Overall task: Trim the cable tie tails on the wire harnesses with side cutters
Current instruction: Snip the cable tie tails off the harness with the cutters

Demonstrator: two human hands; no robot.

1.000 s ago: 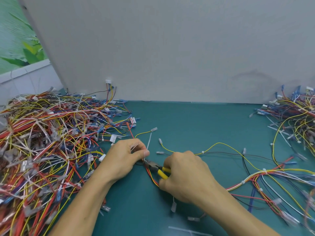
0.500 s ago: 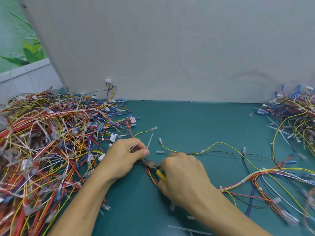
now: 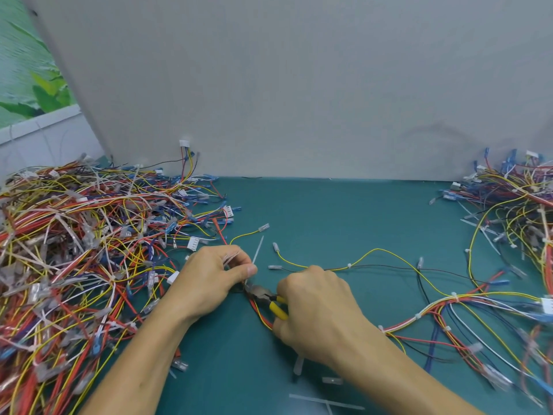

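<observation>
My right hand (image 3: 314, 310) grips the yellow-handled side cutters (image 3: 267, 298), whose dark jaws point up-left at a cable tie on the harness. My left hand (image 3: 209, 280) pinches that harness (image 3: 261, 314) of red and yellow wires at the tie. The tie's white tail (image 3: 257, 251) sticks up past my left thumb. The harness runs off to the right across the green mat (image 3: 329, 220), bound by several small white ties.
A large tangled pile of harnesses (image 3: 74, 250) fills the left side. A smaller pile (image 3: 514, 211) lies at the far right. A grey board (image 3: 299, 85) stands behind the mat. Cut white tails (image 3: 326, 401) lie near the front edge.
Both hands have stayed almost in place. My right hand with the cutters has shifted slightly, the jaws now sitting at the tie beside my left thumb.
</observation>
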